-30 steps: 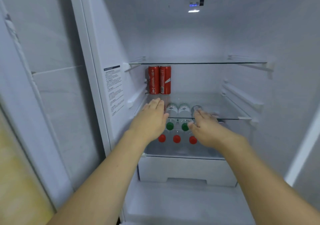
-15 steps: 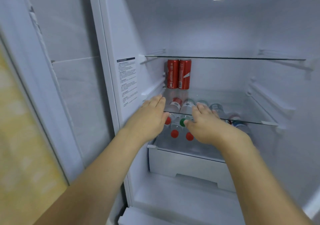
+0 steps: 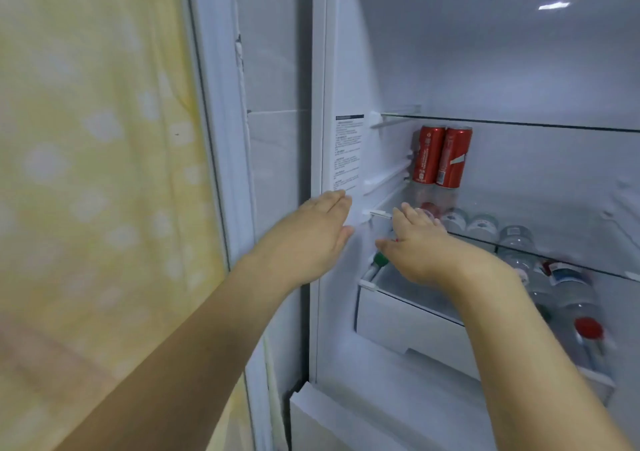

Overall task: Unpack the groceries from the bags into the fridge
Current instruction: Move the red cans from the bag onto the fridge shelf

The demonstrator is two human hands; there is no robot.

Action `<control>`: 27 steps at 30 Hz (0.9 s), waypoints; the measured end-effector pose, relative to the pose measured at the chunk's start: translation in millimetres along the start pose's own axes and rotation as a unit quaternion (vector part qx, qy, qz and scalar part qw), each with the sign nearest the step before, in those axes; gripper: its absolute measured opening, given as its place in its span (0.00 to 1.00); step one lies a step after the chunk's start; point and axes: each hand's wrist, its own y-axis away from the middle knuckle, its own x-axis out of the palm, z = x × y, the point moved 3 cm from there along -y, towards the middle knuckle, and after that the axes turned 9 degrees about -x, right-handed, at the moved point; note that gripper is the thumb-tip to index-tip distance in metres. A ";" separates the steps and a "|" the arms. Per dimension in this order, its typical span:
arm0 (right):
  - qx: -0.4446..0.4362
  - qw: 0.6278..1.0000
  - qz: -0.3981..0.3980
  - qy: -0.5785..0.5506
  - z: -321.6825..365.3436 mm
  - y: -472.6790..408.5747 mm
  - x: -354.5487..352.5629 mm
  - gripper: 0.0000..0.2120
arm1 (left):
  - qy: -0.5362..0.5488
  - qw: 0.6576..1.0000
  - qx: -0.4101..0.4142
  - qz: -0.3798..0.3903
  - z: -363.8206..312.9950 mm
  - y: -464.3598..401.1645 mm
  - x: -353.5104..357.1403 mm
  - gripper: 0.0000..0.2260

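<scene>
The fridge stands open before me. Two red cans (image 3: 441, 156) stand upright at the back left of a glass shelf (image 3: 554, 246). Under that shelf lie several clear bottles (image 3: 568, 298) on their sides, with red and green caps facing me. My left hand (image 3: 308, 242) is flat, fingers straight, in front of the fridge's left inner wall. My right hand (image 3: 419, 246) is stretched out at the front left corner of the glass shelf, fingers straight, holding nothing. No bags are in view.
A white drawer (image 3: 408, 326) sits under the bottle shelf. A higher glass shelf (image 3: 519, 123) spans the fridge above the cans. The open fridge door (image 3: 263, 138) is at the left, with a yellow patterned curtain (image 3: 97, 173) beyond it.
My view has swung left, so the fridge interior now sits at the right. Both hands have drawn back toward the fridge's left front edge, still flat and holding nothing.
</scene>
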 end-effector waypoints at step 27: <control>-0.336 0.938 0.088 -0.002 252.8 116.1 29.8 0.31 | -0.125 0.934 -0.331 -0.038 88.3 288.4 -134.4 0.25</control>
